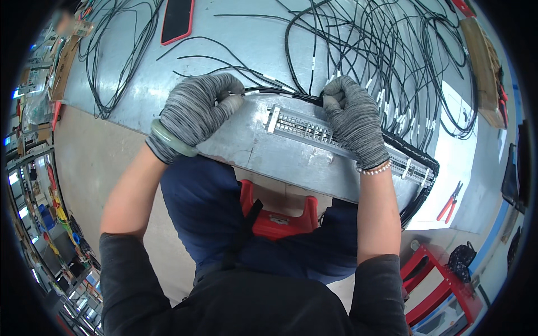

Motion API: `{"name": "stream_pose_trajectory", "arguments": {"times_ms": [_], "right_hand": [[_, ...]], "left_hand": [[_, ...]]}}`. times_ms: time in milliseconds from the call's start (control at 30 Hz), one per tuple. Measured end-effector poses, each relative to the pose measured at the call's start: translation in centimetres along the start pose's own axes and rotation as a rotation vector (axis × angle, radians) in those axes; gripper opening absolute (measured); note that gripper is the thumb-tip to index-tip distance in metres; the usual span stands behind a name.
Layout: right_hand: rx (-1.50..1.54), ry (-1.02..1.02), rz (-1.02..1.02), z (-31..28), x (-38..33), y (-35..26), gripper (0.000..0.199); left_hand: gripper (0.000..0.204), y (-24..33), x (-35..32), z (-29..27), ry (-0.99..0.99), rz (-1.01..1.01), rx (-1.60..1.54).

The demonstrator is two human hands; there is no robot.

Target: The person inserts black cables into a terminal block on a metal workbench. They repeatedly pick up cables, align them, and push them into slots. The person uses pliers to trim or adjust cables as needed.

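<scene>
Both my hands wear grey knitted gloves. My left hand (199,106) pinches a small bundle of thin black cables (269,89), whose loose ends fan out to the far left. At the other end of that stretch, my right hand (353,117) is closed on the same bundle, its fingertips partly hiding the cables. Just nearer lies a metal rail with a row of grey terminal blocks (305,127); my right hand covers its middle part. A thick black cable harness (412,150) runs along the rail's far side and bends down around its right end.
Many black cables with white labels (386,61) spread over the metal table's (224,134) far right. A loose cable coil (126,56) and a red-cased phone (177,21) lie far left. Red-handled pliers (450,203) rest on white paper at right. A red stool (280,218) stands below.
</scene>
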State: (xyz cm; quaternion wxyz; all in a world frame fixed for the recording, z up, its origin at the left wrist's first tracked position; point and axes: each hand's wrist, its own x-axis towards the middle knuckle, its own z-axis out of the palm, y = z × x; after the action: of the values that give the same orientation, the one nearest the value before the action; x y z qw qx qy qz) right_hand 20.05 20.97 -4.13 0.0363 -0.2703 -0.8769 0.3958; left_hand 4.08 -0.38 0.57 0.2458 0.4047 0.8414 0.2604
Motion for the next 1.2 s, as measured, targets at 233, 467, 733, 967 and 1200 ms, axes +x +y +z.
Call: {"name": "stream_pose_trajectory", "arguments": {"times_ms": [233, 467, 733, 967, 1200], "right_hand": [[0.062, 0.016, 0.015, 0.1, 0.2, 0.5, 0.01], [0.223, 0.151, 0.069, 0.5, 0.4, 2.1, 0.018], [0.331, 0.079, 0.101, -0.1, 0.9, 1.7, 0.026], [0.288, 0.008, 0.312, -1.1, 1.8, 0.0, 0.028], [0.021, -0.148, 0.403, -1.8, 3.9, -1.0, 0.036]], "left_hand": [[0.024, -1.1, 1.3, -0.8, -0.153, -0.055, -0.388], [0.02, -0.4, 1.1, -0.4, -0.137, -0.11, -0.372], [0.02, -3.0, 0.7, 2.3, -0.187, -0.216, -0.637], [0.026, -3.5, -0.4, 4.4, -0.114, -0.233, -0.726], [0.027, -4.3, -0.3, 4.7, -0.144, -0.166, -0.664]]}}
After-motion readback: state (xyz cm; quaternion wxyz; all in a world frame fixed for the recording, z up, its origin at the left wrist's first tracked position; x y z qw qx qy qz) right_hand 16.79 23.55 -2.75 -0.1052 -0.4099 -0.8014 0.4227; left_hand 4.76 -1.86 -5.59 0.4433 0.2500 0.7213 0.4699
